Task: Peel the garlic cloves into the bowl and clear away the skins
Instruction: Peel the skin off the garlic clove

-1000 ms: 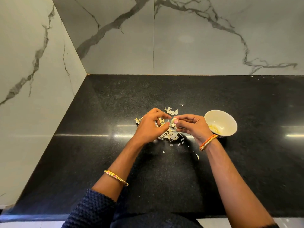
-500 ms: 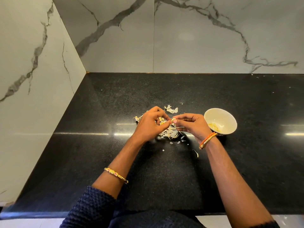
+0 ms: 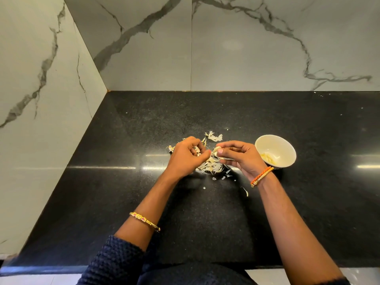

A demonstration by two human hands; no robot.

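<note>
The right hand point(image 3: 240, 157) pinches a small pale garlic clove point(image 3: 217, 150) at its fingertips, just above the black stone counter point(image 3: 127, 182). The left hand point(image 3: 186, 159) has curled fingers right beside the clove, and it seems to hold bits of skin, but I cannot tell for sure. Under both hands lies a heap of thin, dry, whitish garlic skins point(image 3: 209, 166), with a few loose flakes nearer to the person. To the right, close by the right hand, sits a small round cream bowl point(image 3: 287, 149) with some peeled garlic inside. I think this is the peeling step. Next, the bare clove should go right into the bowl, and the skins still need clearing.
</note>
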